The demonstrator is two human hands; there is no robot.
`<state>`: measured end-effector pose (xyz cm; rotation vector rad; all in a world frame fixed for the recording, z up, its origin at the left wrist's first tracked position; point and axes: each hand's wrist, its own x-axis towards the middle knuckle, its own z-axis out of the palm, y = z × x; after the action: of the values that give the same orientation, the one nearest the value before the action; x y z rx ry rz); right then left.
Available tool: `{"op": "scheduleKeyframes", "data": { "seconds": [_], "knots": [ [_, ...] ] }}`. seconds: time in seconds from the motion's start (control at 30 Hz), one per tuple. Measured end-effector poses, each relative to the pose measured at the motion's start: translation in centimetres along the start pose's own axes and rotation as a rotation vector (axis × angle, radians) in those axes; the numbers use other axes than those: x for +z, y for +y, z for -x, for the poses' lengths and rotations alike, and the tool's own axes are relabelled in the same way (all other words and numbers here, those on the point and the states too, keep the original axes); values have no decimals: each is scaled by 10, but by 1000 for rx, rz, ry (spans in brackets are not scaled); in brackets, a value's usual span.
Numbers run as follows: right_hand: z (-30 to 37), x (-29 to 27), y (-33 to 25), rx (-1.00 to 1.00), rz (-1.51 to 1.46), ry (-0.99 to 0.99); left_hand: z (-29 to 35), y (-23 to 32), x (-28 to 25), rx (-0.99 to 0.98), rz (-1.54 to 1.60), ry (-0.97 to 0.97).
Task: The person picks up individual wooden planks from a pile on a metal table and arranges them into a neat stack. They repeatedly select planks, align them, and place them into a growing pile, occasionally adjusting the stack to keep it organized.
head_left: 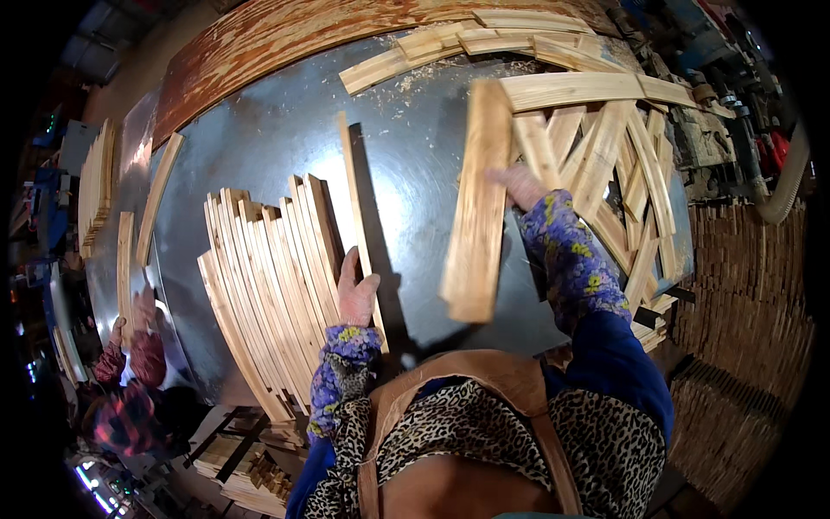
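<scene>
My left hand (356, 298) grips the near part of a narrow wooden slat (352, 186) that stands on its edge, thumb on one side and fingers on the other. Left of it, a row of wooden slats (277, 285) stands on edge, packed side by side with uneven far ends. My right hand (519, 184) holds a wider wooden board (480, 216) by its right edge; the board is smeared by motion and its far end looks raised. Some fingers of that hand are hidden by the board. Beside it lies a loose, crisscrossed heap of wooden boards (609, 156).
The grey metal tabletop (259, 112) carries sawdust and more boards (406, 54) along its far side. A worn plywood sheet (259, 43) borders it. At left, another person's hands (130, 320) handle a slat. Stacked wood (735, 285) stands at right, beside a hose (791, 182).
</scene>
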<state>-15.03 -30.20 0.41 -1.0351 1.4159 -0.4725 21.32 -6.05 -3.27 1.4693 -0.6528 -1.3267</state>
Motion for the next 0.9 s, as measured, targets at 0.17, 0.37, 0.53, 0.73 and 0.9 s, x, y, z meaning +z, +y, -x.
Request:
{"op": "scheduleKeyframes", "data": {
  "seconds": [0.17,0.37,0.53,0.73,0.9],
  "knots": [
    [75,58,-21,20,1113,-110,12,-1,24,-76,41,-122],
    [103,122,-28,-132,931,10,48,6,47,-173,-93,-139],
    [126,194,-6,-320,702,-198,61,40,86,-451,-855,-57],
    [152,134,84,-478,1044,318,51,-42,26,-188,36,146],
    [132,118,102,-305,790,217,75,31,48,-562,518,299]
  ]
}}
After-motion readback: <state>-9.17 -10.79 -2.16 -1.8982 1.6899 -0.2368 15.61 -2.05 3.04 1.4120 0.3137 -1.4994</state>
